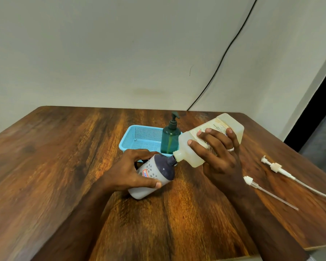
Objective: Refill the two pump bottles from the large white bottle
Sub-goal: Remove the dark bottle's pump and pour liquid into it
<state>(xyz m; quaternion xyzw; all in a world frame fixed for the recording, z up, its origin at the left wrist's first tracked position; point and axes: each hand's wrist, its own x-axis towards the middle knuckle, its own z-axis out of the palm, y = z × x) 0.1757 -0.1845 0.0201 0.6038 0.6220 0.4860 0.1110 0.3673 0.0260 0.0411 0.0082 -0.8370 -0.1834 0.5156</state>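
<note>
Dark wood-grain table (64, 157) across the whole width, against a pale wall (120, 53). Toward the left of centre, left hand (132, 170), fingers and thumb curled round grey pump bottle (152, 176) (pump off, dark shoulder and neck bare), bottle tipped with neck pointing up and to the right, base low near the table. Just behind, light blue mesh basket (137, 136), with green pump bottle (170, 138) upright in its right end, pump head on. Neck of grey bottle met mouth to mouth with spout of large white bottle (196, 147), tilted spout-down and to the left. Right hand (220, 157) wrapped round that white bottle's body, fingers spread over the label, a ring on one finger. Farther right, flat on the table, well apart from the bottles: two white pump heads with long clear tubes, nearer one (267, 191), farther one (282, 172). Black cable (224, 55) slanting down the wall behind.
</note>
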